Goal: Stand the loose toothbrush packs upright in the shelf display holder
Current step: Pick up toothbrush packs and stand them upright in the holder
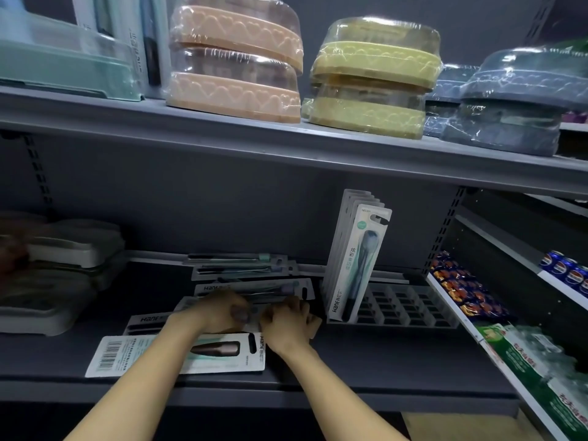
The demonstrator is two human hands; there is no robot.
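Both hands, left [222, 310] and right [291, 319], curl over flat "Hane" packs [251, 289]; whether they grip is unclear. Upright packs [356, 265] in the holder [410, 310] read "Hane".

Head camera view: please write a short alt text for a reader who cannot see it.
Two hands, left hand and right hand, reach among loose toothbrush packs lying flat on a grey shelf. To their right, several packs stand upright in a slotted display holder.
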